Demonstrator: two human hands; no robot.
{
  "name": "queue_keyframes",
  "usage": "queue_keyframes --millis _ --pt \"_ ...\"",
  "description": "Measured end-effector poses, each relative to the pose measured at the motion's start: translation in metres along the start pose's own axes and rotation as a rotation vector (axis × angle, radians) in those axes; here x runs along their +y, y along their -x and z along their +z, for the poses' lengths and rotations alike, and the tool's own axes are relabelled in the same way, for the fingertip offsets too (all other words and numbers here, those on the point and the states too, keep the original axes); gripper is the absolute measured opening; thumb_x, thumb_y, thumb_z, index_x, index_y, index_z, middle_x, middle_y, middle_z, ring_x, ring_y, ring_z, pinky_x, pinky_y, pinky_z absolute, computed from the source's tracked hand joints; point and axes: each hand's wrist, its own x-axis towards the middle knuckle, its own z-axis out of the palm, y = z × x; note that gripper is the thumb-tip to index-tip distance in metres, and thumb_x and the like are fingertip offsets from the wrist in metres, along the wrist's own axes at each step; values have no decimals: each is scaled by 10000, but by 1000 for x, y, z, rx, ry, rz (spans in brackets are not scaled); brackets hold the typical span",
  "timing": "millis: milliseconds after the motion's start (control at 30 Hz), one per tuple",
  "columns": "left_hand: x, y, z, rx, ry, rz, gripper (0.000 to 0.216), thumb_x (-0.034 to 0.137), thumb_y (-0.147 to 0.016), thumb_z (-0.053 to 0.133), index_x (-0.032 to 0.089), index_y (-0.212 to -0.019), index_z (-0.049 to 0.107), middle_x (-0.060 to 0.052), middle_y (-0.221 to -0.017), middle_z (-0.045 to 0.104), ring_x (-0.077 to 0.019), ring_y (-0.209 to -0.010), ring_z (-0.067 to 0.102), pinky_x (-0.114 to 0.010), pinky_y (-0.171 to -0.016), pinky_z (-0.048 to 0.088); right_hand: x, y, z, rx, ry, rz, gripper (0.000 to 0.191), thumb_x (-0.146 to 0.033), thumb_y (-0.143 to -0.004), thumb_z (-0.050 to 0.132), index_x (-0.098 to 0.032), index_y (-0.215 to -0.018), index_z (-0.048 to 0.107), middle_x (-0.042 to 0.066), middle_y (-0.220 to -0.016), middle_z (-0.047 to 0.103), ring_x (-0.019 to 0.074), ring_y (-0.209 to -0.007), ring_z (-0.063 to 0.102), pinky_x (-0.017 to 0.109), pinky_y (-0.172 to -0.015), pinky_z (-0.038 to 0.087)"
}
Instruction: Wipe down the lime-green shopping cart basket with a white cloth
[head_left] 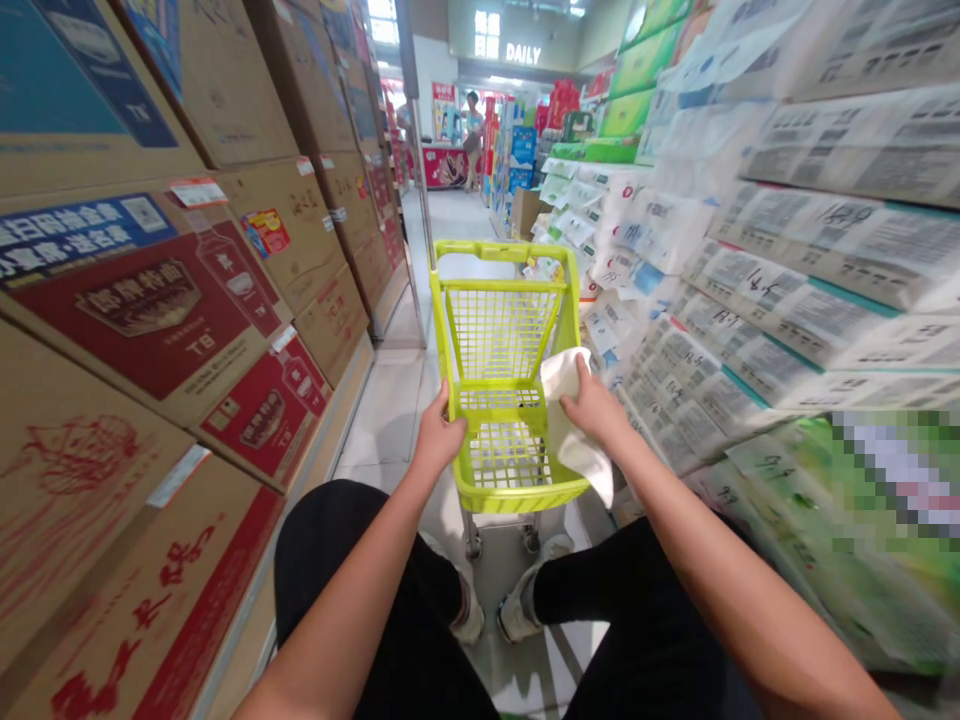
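Observation:
In front of my knees stands a yellow-green plastic shopping cart [501,395] with a grid basket and small wheels below. My left hand [440,432] grips the cart's left rim, thumb on the inner side. On the opposite side, my right hand [596,402] holds a white cloth [574,440] against the right rim. The cloth hangs down over the outside of the basket, its lower corner loose. Part of the right rim is hidden behind the cloth.
Stacked cardboard boxes [150,290] line the left side. Packs of tissue paper [765,300] are piled on the right. A thin metal post [421,150] stands beyond the cart on the left. Farther down the tiled aisle [457,215], a person [472,130] is near a red counter.

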Motion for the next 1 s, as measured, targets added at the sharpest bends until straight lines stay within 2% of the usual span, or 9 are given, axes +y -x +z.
queue_keyframes --millis 167,300,400,467,667,733,800,900,1000 --pt "-1 -1 -6 -2 -19 -24 842 -81 -628 521 175 -1428 579 -50 -1513 545 -224 -1412 501 -297 -1145 431 -15 -106 -16 59 -21 70 848 -317 -963 499 -233 -1653 13 222 -1498 471 354 -1238 572 443 -992 445" --pt "-1 3 -3 63 8 -119 865 -66 -657 532 176 -1487 514 -87 -1490 567 -195 -1094 707 -219 -852 578 -18 -141 -15 105 -80 63 693 -265 -991 432 -204 -1641 198 203 -1464 535 333 -1246 580 409 -1012 436" --pt "-1 7 4 110 21 -164 879 -48 -674 537 191 -1517 468 -116 -1479 575 -115 -769 716 -184 -625 550 -11 -127 -5 83 -54 -6 643 -243 -959 488 -186 -1588 364 180 -1400 604 307 -1222 607 374 -1019 441" --pt "0 8 9 127 36 -174 887 -43 -677 533 182 -1531 446 -125 -1433 615 -89 -683 686 -169 -567 519 -4 -105 2 52 -33 -45 595 -241 -942 513 -196 -1533 460 158 -1356 639 289 -1216 612 358 -1023 445" --pt "1 10 20 179 51 -185 893 -40 -668 525 185 -1529 455 -109 -1304 704 -99 -646 684 -172 -540 506 16 -3 13 27 -62 -98 475 -277 -946 524 -242 -1416 586 133 -1317 636 265 -1190 624 352 -1031 447" --pt "-1 10 21 165 35 -168 887 -41 -665 523 185 -1521 468 -106 -1309 702 -107 -677 698 -169 -548 509 20 29 15 41 -63 -97 487 -295 -944 532 -275 -1429 570 127 -1348 600 266 -1185 627 350 -1018 455" --pt "-4 8 21 128 41 -150 871 -41 -666 521 180 -1508 486 -107 -1363 670 -145 -821 735 -180 -618 545 23 47 17 50 -50 -74 544 -326 -949 531 -313 -1492 499 133 -1401 546 277 -1156 644 360 -977 478" --pt "-8 7 21 76 49 -103 835 -47 -654 540 175 -1459 546 -98 -1464 592 -213 -1128 699 -227 -817 583 29 37 15 44 -17 -30 621 -338 -961 507 -324 -1569 382 156 -1440 504 294 -1108 664 384 -936 498" --pt "-11 6 25 54 32 -29 817 -49 -647 555 162 -1435 572 -94 -1460 596 -236 -1254 636 -277 -970 553 33 -10 9 14 -16 -21 628 -225 -941 491 -273 -1562 409 158 -1445 518 291 -1192 623 373 -1000 471"
